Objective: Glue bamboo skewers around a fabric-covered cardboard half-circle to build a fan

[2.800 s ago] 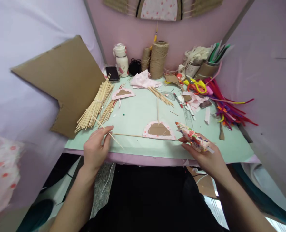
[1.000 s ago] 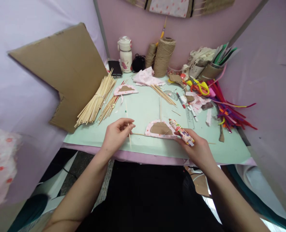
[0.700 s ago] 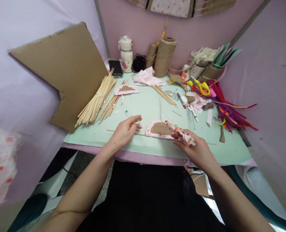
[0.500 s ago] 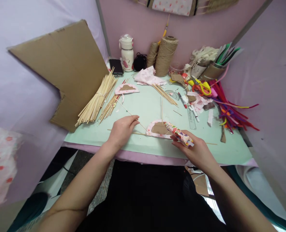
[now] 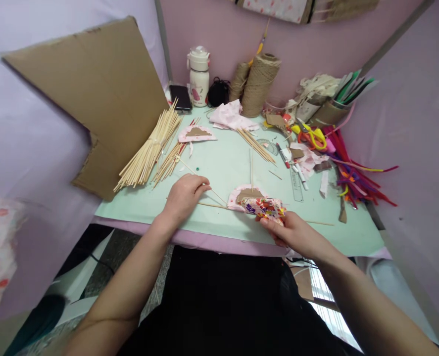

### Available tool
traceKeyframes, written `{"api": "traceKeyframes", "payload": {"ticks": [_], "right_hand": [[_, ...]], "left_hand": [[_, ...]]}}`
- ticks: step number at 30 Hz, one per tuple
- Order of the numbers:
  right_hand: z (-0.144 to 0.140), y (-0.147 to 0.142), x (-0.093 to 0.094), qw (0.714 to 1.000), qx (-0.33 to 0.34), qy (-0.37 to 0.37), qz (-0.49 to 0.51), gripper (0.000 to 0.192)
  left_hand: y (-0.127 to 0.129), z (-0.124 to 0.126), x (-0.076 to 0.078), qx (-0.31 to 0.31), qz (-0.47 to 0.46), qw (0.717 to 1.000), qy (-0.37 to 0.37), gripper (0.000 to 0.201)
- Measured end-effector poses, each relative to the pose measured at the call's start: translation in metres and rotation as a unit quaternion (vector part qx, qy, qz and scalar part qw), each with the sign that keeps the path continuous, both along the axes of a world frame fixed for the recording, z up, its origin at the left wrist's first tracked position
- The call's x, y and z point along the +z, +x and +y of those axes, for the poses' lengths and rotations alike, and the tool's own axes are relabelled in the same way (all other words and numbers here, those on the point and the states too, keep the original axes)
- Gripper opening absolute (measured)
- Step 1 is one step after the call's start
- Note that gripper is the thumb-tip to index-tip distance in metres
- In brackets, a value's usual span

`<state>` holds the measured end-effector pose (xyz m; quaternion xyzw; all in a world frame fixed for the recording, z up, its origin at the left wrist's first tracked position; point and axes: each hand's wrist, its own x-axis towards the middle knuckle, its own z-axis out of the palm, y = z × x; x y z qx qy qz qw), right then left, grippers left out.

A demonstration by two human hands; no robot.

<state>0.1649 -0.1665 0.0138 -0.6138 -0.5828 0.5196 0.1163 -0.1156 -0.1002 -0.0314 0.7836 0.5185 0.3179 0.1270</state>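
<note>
Left hand: the left hand (image 5: 184, 197) lay on the mint-green table (image 5: 222, 168), its fingers (image 5: 200, 185) pinched around a thin bamboo skewer (image 5: 199, 179) that slanted up-left past the knuckles and down-right to the fan piece.
Right hand: the right hand (image 5: 292, 231) sat at the near edge of the table, fingers (image 5: 274, 223) closed on a floral-patterned glue gun (image 5: 264, 207), which lay crosswise just ahead of the fingertips.
Fan piece: a half-round cardboard fan piece (image 5: 247, 195) edged in pink cloth rested flat between both hands, the glue gun covering its near rim, the skewer tip touching its left edge.
Crossed sticks: one long stick (image 5: 316, 222) ran under the fan piece left to right; an upright stick (image 5: 251, 165) pointed away from it.
Left of the table: a skewer bundle (image 5: 150, 148) fanned out beside a cardboard sheet (image 5: 89, 89).
Back: twine spools (image 5: 260, 84), a bottle (image 5: 199, 74).
Right: yellow scissors (image 5: 312, 134), pipe cleaners (image 5: 353, 168).
</note>
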Motion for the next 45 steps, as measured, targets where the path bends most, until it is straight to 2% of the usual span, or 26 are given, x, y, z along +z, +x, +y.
{"api": "traceKeyframes", "payload": {"ticks": [11, 22, 30, 45], "right_hand": [[0.005, -0.012, 0.002, 0.998, 0.021, -0.018, -0.059, 0.06], [0.004, -0.003, -0.003, 0.999, 0.014, -0.008, -0.042, 0.061], [0.002, -0.005, -0.001, 0.999, -0.01, -0.029, -0.024, 0.057], [0.003, -0.014, 0.003, 0.998, 0.016, -0.029, -0.048, 0.06]], "left_hand": [[0.002, 0.002, -0.009, -0.019, 0.052, 0.998, 0.036, 0.02], [0.003, 0.002, -0.014, -0.01, 0.085, 0.995, 0.041, 0.023], [0.002, 0.002, -0.013, -0.01, 0.105, 0.993, 0.055, 0.023], [0.0, 0.002, -0.014, -0.012, 0.086, 0.995, 0.056, 0.021]]}}
